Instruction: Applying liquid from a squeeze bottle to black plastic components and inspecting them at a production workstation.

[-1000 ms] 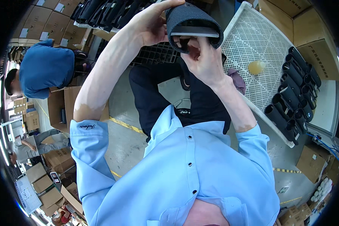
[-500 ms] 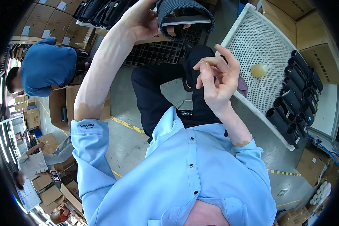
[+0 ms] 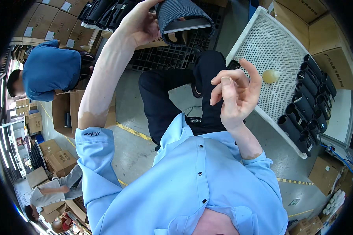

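At the top of the head view, my left hand (image 3: 145, 30) is closed on the left side of a dark grey, mesh-textured tubular shell (image 3: 184, 12). Its wide rounded opening faces me, and a flat pale-edged strip (image 3: 187, 26) crosses the inside. The shell's far end is cut off by the picture's edge. My right hand (image 3: 241, 92) hovers apart from it, beside the near-left edge of a white perforated tabletop (image 3: 259, 47). Its fingers are loosely curled and spread, with nothing visible in them.
Several black tubular shells (image 3: 302, 102) stand in rows on the tabletop, near a small bottle of yellowish liquid (image 3: 270, 76). Cardboard boxes (image 3: 331, 66) flank it. A black pallet (image 3: 161, 55) lies ahead. Two co-workers, one in a blue shirt (image 3: 53, 72), are at the left.
My left hand and the shell have shifted slightly left. My right hand has moved right and down, away from the shell. The co-worker in grey at the lower left has bent over.
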Motion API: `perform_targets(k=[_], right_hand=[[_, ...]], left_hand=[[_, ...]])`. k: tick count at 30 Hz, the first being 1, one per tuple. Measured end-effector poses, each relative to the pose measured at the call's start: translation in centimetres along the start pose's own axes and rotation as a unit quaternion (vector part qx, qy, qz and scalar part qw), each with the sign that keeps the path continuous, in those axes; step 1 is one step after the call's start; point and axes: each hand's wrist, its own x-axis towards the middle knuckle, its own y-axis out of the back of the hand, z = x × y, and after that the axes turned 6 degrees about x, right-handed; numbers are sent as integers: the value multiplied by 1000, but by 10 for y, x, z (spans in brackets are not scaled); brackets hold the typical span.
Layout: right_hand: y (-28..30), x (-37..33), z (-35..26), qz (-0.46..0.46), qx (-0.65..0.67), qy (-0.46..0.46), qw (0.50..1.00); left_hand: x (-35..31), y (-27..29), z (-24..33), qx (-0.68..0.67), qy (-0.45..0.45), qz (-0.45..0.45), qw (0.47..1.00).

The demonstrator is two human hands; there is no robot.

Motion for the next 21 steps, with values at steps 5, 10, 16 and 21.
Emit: perform_targets(k=[5,10,16,21], right_hand=[[-4,3,-15,-27,44,13,999],[-5,4,-24,-40,66,22,997],[-3,6,-42,-73,87,46,992],[0,13,-64,-46,117,177,976]], left_hand=[[14,19,-1,-3,-7,-75,997],[15,22,3,2,0,-143,990],[25,32,3,6,11,-128,992],[19,26,4,14,-6,-67,998]])
